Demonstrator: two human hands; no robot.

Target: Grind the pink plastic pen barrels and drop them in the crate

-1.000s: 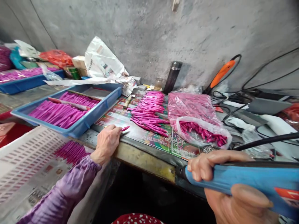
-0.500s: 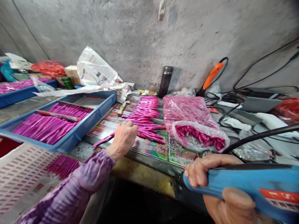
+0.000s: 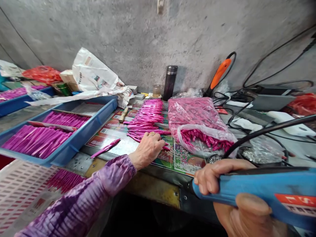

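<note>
My left hand (image 3: 150, 148), fingers curled, is down at the near end of a long row of slim pink pieces (image 3: 150, 113) lying on a printed mat. The end of one pink piece (image 3: 167, 147) sticks out past its fingertips; the hand's back hides the rest. A single slim pink piece (image 3: 105, 148) lies apart, left of that hand. My right hand (image 3: 222, 194) is wrapped round a blue electric screwdriver (image 3: 254, 186), held sideways with its black nose pointing left. Tiny metal parts (image 3: 184, 158) are strewn on the mat between the hands.
A blue tray (image 3: 63, 153) filled with pink pieces stands at left, above a white perforated basket (image 3: 22, 194). A clear bag (image 3: 197, 118) of pink parts, a small hammer (image 3: 124, 115), a dark flask (image 3: 170, 82) and black cables (image 3: 266, 126) lie around the bench.
My left hand has moved right, away from the lone pink piece and onto the row's near end. The right hand keeps its hold on the screwdriver. The view has shifted slightly.
</note>
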